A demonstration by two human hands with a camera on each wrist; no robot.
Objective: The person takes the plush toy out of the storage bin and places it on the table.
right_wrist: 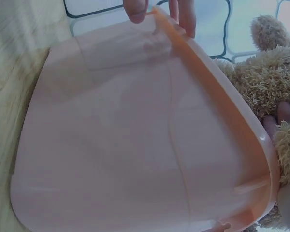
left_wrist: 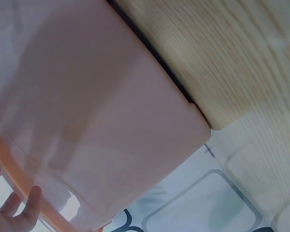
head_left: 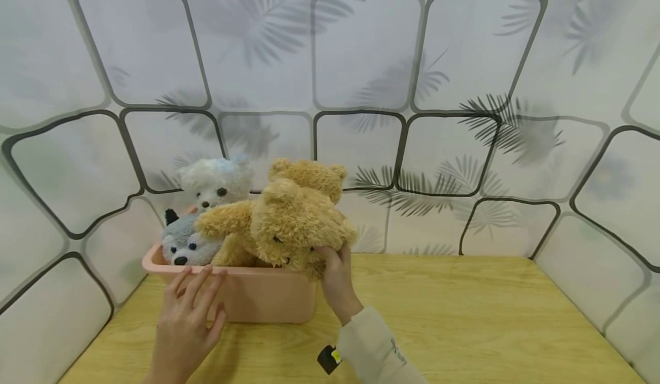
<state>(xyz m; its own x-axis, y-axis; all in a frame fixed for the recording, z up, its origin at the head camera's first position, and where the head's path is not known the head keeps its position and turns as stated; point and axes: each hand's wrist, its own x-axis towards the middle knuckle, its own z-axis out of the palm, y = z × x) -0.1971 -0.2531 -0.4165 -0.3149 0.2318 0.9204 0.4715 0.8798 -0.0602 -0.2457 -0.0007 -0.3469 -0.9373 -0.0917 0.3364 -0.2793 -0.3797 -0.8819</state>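
My right hand [head_left: 338,281] grips a tan teddy bear [head_left: 304,223] by the side of its head, fingers sunk in the plush. The bear leans sideways over the right part of a pink plastic bin [head_left: 268,292]. In the right wrist view, fingers [right_wrist: 284,112] show between tufts of the tan fur [right_wrist: 266,82]. My left hand [head_left: 188,321] rests its extended fingers on the bin's front rim, thumb lower against the outside. The left wrist view shows those fingertips [left_wrist: 34,195] at the rim beside the smooth bin wall [left_wrist: 111,121].
A white plush [head_left: 222,180] and a grey-and-white husky plush [head_left: 191,243] sit in the bin's left part. Another tan plush head [head_left: 309,175] shows behind the held bear. The bin stands on a wood-grain table [head_left: 464,315], with patterned curtain [head_left: 361,57] around it. A small black object [head_left: 327,360] is beside the right sleeve.
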